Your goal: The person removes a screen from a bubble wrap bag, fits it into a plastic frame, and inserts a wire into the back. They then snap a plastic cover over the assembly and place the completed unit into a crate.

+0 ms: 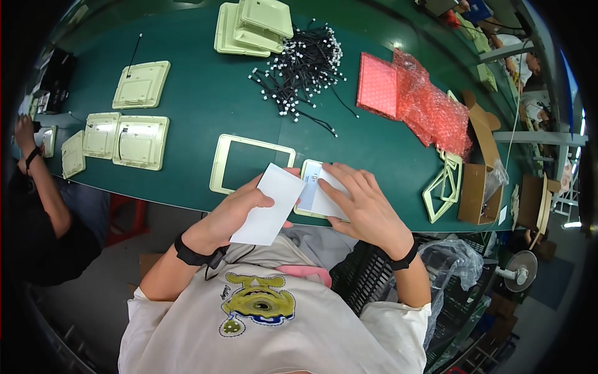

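Hands meeting over a pale panel at the desk's near edge

Left hand (240, 209) pinches a white sheet (269, 204), tilted; right hand (361, 202) lies flat, fingers spread, on the film-covered panel (313, 187) just right of it, on the green desk (205, 93).

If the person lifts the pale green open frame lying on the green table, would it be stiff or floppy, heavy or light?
The pale green frame is probably stiff: its edges look straight. It seems light, being thin and hollow. Lying flat, it should slide rather than roll.

Head-worn fisheye, looking steeply down.
Close over the green counter (205, 100), forearms entering from 6 o'clock, edges bending.
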A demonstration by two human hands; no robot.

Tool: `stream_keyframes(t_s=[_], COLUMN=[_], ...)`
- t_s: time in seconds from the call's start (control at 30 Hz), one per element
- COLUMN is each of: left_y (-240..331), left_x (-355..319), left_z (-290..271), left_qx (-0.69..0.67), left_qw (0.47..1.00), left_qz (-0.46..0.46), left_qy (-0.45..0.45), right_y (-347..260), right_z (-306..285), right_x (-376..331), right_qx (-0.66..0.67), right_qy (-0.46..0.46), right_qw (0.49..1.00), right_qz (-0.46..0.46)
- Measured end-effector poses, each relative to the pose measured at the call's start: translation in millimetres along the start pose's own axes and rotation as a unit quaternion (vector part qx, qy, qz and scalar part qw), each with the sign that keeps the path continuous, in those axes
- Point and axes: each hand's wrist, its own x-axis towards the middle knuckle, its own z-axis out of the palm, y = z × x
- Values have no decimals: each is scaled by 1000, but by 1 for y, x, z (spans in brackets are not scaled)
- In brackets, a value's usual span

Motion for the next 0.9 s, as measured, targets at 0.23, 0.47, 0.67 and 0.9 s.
stream_keyframes(t_s=[0.23, 0.47, 0.67, 0.9], left_y=[-2, -2, -2, 1], left_x=[1, 1, 0, -8], left_z=[0, 3, 5, 9], left_qx=[18, 25, 26, -54], left_qw=[1000, 1000, 1000, 997], left_qz=[-6, -14, -11, 57], left_qy=[-8, 5, -2, 12], right_y=[4, -1, -4, -23], right_z=[2, 5, 11, 2], right_x=[0, -2, -2, 7], right_qx=[7, -19, -29, 139], right_qy=[-9, -24, -4, 115], right_qw=[1000, 999, 999, 982], right_qz=[-3, 10, 18, 47])
